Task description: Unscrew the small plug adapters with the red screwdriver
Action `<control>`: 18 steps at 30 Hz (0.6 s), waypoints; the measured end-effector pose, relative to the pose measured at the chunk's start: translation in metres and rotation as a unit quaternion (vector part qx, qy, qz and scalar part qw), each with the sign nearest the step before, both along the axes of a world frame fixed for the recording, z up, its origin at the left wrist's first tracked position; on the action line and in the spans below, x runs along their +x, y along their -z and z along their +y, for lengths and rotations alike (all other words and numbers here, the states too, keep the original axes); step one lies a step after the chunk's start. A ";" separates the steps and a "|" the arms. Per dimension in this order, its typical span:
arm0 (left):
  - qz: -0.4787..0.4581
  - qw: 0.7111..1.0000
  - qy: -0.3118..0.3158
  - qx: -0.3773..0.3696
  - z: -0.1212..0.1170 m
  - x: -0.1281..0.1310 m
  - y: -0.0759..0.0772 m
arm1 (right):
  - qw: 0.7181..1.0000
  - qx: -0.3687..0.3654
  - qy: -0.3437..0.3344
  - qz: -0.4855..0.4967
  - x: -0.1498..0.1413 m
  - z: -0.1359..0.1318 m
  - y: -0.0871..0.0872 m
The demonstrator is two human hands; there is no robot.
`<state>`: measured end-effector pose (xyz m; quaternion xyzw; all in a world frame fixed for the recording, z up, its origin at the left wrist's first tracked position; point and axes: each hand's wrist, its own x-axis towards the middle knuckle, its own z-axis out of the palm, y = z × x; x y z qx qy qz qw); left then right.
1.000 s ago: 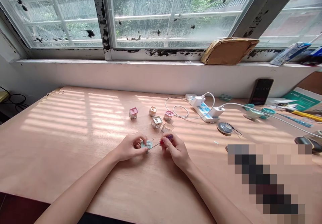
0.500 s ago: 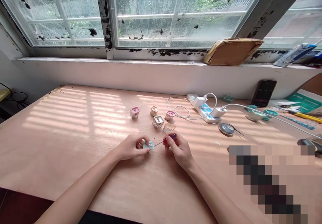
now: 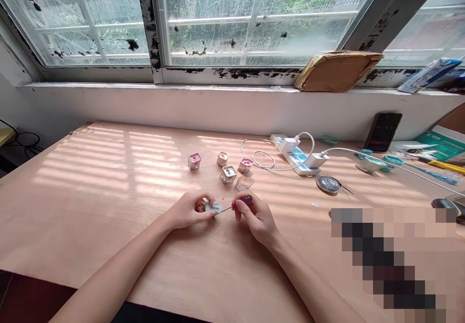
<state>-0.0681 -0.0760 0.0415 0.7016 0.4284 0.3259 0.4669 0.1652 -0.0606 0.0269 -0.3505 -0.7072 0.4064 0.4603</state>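
My left hand [image 3: 191,210] pinches a small pale-teal plastic piece [image 3: 217,207] just above the table; its fingers hide part of it. My right hand [image 3: 256,216] is closed round the red and purple handle of a screwdriver [image 3: 242,202]. The thin metal shaft points left, and its tip meets the teal piece or lies right at it. Beyond my hands stand a white-topped small box [image 3: 228,174], a pink-topped box [image 3: 194,161], another pink-topped box [image 3: 245,165] and an orange-topped box [image 3: 223,159]. A clear open case [image 3: 244,183] lies close to the right hand.
A power strip [image 3: 296,156] with white plugs and a looping cable lies at the back. Right of it are a round dark disc [image 3: 328,184], teal pieces [image 3: 393,163], a leaning phone [image 3: 383,131] and a yellow-handled tool [image 3: 445,165]. A blurred patch covers the lower right.
The screwdriver has shifted slightly left, bringing its tip onto or against the teal piece. The teal piece has tilted a little in my left hand.
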 end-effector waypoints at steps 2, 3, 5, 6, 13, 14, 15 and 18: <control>-0.002 1.000 0.001 0.002 0.000 0.000 0.000 | 0.999 0.036 -0.004 -0.032 0.001 -0.002 -0.002; -0.003 1.000 0.001 0.002 0.000 0.000 0.001 | 0.997 0.058 -0.007 -0.048 0.001 -0.003 -0.003; -0.006 1.000 0.005 0.004 0.001 0.000 0.002 | 0.992 0.104 -0.017 -0.075 0.000 -0.005 -0.007; -0.007 1.000 0.006 0.006 0.001 0.000 0.002 | 0.988 0.123 -0.023 -0.087 0.000 -0.007 -0.009; -0.005 1.000 0.005 0.006 0.001 0.001 0.002 | 0.973 0.173 -0.040 -0.145 -0.001 -0.014 -0.013; -0.003 1.000 0.003 0.005 0.000 0.000 0.002 | 0.973 0.173 -0.041 -0.144 -0.001 -0.014 -0.013; -0.002 1.000 0.002 0.004 0.000 0.000 0.002 | 0.974 0.173 -0.042 -0.142 0.000 -0.014 -0.013; -0.013 1.000 0.002 0.005 0.001 0.001 0.003 | 0.975 0.173 -0.038 -0.134 -0.001 -0.013 -0.013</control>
